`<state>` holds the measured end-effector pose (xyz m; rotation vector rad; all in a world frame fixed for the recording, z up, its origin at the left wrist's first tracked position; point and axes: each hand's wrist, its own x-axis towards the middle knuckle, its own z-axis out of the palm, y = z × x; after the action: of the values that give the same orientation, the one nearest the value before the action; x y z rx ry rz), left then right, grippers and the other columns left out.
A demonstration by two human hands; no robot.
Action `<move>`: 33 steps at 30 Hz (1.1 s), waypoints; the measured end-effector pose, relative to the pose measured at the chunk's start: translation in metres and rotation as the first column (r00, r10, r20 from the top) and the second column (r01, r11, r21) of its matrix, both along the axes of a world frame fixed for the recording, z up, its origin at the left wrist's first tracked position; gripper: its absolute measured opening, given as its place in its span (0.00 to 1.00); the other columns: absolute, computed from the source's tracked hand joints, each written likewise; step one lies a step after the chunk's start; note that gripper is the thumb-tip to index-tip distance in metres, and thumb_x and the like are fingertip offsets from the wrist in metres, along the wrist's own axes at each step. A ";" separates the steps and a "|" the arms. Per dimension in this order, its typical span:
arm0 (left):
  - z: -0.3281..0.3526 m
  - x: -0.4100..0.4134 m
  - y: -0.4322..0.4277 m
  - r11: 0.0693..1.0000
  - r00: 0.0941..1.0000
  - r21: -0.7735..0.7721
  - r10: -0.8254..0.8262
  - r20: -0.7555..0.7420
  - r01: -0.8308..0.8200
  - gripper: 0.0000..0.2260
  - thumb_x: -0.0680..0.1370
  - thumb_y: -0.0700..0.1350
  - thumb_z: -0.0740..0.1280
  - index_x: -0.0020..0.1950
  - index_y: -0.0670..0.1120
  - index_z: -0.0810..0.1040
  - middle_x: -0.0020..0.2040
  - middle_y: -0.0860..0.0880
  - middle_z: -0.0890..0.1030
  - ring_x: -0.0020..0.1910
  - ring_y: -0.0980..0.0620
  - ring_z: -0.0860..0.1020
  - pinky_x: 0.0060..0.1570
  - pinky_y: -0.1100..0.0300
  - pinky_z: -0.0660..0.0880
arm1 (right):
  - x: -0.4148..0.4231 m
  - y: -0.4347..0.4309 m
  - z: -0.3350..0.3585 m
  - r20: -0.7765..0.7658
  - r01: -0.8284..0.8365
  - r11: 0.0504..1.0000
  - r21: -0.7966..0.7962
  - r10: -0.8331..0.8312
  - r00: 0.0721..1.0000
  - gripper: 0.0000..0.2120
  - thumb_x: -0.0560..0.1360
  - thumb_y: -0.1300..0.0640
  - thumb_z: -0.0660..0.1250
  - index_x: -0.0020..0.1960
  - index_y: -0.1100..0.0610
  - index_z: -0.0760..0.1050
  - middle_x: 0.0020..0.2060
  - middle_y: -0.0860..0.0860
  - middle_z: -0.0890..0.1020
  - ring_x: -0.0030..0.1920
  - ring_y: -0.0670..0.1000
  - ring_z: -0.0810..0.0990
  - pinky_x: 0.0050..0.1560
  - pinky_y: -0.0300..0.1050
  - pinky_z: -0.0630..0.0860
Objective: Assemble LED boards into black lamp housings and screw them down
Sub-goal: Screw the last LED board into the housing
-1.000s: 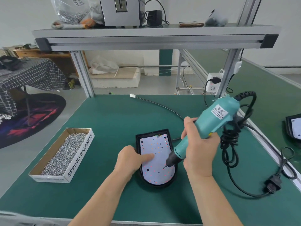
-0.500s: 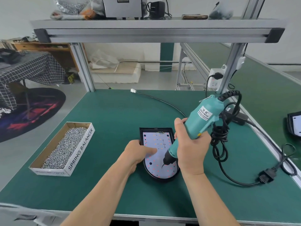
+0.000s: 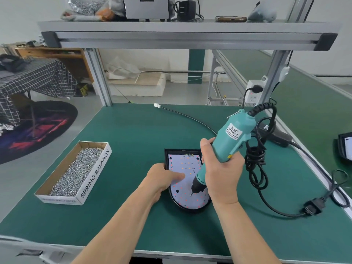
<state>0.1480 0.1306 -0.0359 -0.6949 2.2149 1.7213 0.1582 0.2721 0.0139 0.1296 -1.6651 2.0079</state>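
L hand [image 3: 163,180], R hand [image 3: 222,176] bare; forearms [image 3: 122,225] bare down to frame btm edge.

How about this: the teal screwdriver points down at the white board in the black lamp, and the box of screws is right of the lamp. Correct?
Not quite. In the head view the box of screws sits left of the black lamp housing, not right. The rest holds: the teal screwdriver, gripped by the right hand, points down at the white LED board.

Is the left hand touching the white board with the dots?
Touching. The head view shows the left hand gripping the black housing, its thumb pressed flat on the LED board.
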 end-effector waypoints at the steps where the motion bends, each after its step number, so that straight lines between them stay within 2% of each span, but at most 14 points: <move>1: 0.000 0.000 0.000 1.000 1.000 0.001 0.000 -0.001 0.000 0.14 0.70 0.42 0.77 0.54 0.41 0.82 0.49 0.45 0.86 0.51 0.43 0.84 0.60 0.44 0.79 | 0.000 -0.001 0.000 -0.008 -0.009 1.000 0.005 0.009 1.000 0.13 0.72 0.58 0.71 0.35 0.63 0.71 0.27 0.52 0.70 0.29 0.52 0.68 0.33 0.47 0.69; 4: 0.000 0.000 0.000 1.000 1.000 0.009 -0.004 -0.012 0.004 0.13 0.71 0.41 0.77 0.53 0.41 0.82 0.48 0.46 0.87 0.50 0.44 0.85 0.59 0.44 0.79 | 0.000 -0.003 0.000 -0.024 -0.048 0.998 0.037 0.049 0.999 0.19 0.72 0.58 0.71 0.34 0.67 0.65 0.26 0.51 0.67 0.28 0.51 0.65 0.30 0.44 0.66; 7: 0.000 -0.001 -0.001 1.000 1.000 0.009 -0.006 -0.015 0.006 0.13 0.71 0.41 0.77 0.54 0.41 0.82 0.49 0.45 0.87 0.51 0.43 0.84 0.59 0.44 0.79 | -0.001 -0.004 0.000 -0.019 -0.104 0.993 0.053 0.105 0.994 0.23 0.73 0.60 0.70 0.32 0.63 0.58 0.25 0.48 0.61 0.27 0.50 0.60 0.29 0.41 0.61; 11: -0.002 -0.001 -0.001 1.000 1.000 -0.010 -0.007 -0.020 0.007 0.14 0.71 0.41 0.78 0.53 0.40 0.82 0.49 0.44 0.86 0.51 0.43 0.84 0.59 0.43 0.79 | 0.000 -0.011 -0.002 -0.017 -0.124 0.988 0.089 0.126 0.992 0.23 0.74 0.60 0.71 0.31 0.60 0.57 0.25 0.47 0.61 0.27 0.50 0.59 0.29 0.41 0.61; 15: -0.001 0.001 0.001 1.000 1.000 -0.015 -0.009 -0.010 0.009 0.14 0.70 0.42 0.77 0.53 0.41 0.82 0.49 0.45 0.86 0.51 0.43 0.84 0.58 0.43 0.80 | 0.000 -0.003 -0.003 0.013 -0.093 0.996 0.014 0.093 0.996 0.20 0.73 0.58 0.71 0.32 0.62 0.63 0.25 0.48 0.65 0.28 0.49 0.63 0.30 0.42 0.64; 19: 0.003 0.001 -0.001 1.000 1.000 0.012 -0.015 -0.006 0.015 0.14 0.71 0.41 0.77 0.55 0.41 0.82 0.49 0.45 0.87 0.50 0.44 0.85 0.58 0.44 0.80 | 0.008 0.002 -0.004 -0.040 -0.065 0.998 -0.001 0.065 0.997 0.13 0.71 0.51 0.72 0.37 0.57 0.73 0.28 0.46 0.73 0.30 0.48 0.71 0.33 0.41 0.72; 23: 0.001 0.002 -0.002 1.000 1.000 0.016 -0.022 -0.006 0.022 0.14 0.71 0.41 0.78 0.55 0.41 0.83 0.49 0.45 0.87 0.51 0.43 0.85 0.59 0.44 0.80 | 0.017 -0.001 0.004 -0.092 -0.064 0.997 0.052 0.069 0.993 0.09 0.71 0.53 0.73 0.36 0.52 0.76 0.28 0.42 0.77 0.29 0.43 0.74 0.35 0.36 0.73; 25: -0.001 0.001 -0.002 1.000 1.000 0.013 -0.028 -0.011 0.028 0.14 0.71 0.41 0.78 0.54 0.41 0.83 0.49 0.46 0.87 0.50 0.44 0.85 0.59 0.45 0.80 | 0.017 0.001 0.015 -0.133 -0.076 0.995 0.066 0.084 0.987 0.09 0.72 0.54 0.72 0.35 0.49 0.76 0.28 0.42 0.76 0.29 0.43 0.73 0.34 0.37 0.73; 27: -0.003 0.000 -0.002 1.000 0.999 -0.009 -0.028 -0.023 0.027 0.13 0.71 0.41 0.78 0.54 0.41 0.83 0.48 0.46 0.87 0.49 0.45 0.85 0.57 0.46 0.80 | 0.014 0.004 0.026 -0.169 -0.057 0.995 0.085 0.071 0.983 0.09 0.73 0.53 0.72 0.35 0.51 0.76 0.28 0.42 0.76 0.29 0.45 0.73 0.34 0.39 0.73; 29: -0.003 0.002 -0.003 0.998 0.998 -0.065 -0.031 -0.047 0.028 0.12 0.72 0.46 0.78 0.51 0.41 0.83 0.47 0.48 0.86 0.45 0.48 0.84 0.50 0.51 0.82 | 0.011 0.006 0.034 -0.154 -0.014 0.998 0.054 0.022 0.988 0.11 0.72 0.51 0.73 0.36 0.53 0.75 0.27 0.45 0.74 0.29 0.48 0.72 0.33 0.42 0.73; 30: -0.003 0.004 -0.005 0.994 0.999 -0.105 -0.024 -0.048 0.019 0.14 0.72 0.51 0.77 0.46 0.41 0.80 0.43 0.49 0.85 0.39 0.49 0.81 0.41 0.55 0.79 | 0.009 0.007 0.036 -0.121 0.011 1.000 0.010 -0.010 0.993 0.11 0.72 0.51 0.73 0.35 0.53 0.75 0.27 0.47 0.74 0.29 0.49 0.71 0.33 0.43 0.72; 31: -0.002 0.007 -0.009 0.990 0.999 -0.140 0.001 -0.039 -0.007 0.19 0.72 0.57 0.76 0.40 0.42 0.75 0.37 0.49 0.80 0.32 0.50 0.75 0.32 0.58 0.71 | 0.007 0.008 0.036 -0.071 0.035 0.998 -0.058 -0.039 0.997 0.12 0.72 0.51 0.74 0.34 0.53 0.74 0.27 0.49 0.73 0.29 0.50 0.71 0.33 0.43 0.72; 32: 0.000 0.009 -0.015 0.986 0.999 -0.161 0.039 -0.024 -0.042 0.24 0.73 0.61 0.74 0.35 0.44 0.69 0.32 0.49 0.72 0.28 0.49 0.67 0.28 0.59 0.62 | 0.005 0.010 0.036 -0.009 0.060 0.987 -0.148 -0.062 0.998 0.12 0.71 0.51 0.74 0.35 0.52 0.74 0.26 0.49 0.73 0.28 0.49 0.71 0.32 0.42 0.72; 33: 0.001 0.011 -0.021 0.985 0.994 -0.135 0.102 -0.027 -0.105 0.25 0.74 0.63 0.72 0.34 0.46 0.67 0.31 0.47 0.69 0.27 0.50 0.63 0.28 0.59 0.59 | 0.002 0.013 0.034 0.058 0.087 0.965 -0.245 -0.075 0.995 0.11 0.71 0.51 0.74 0.36 0.52 0.74 0.25 0.48 0.74 0.27 0.48 0.72 0.32 0.41 0.72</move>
<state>0.1594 0.1093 -0.0347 -0.8419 2.3657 1.6417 0.1602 0.2852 0.0481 -0.0757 -1.4080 2.1508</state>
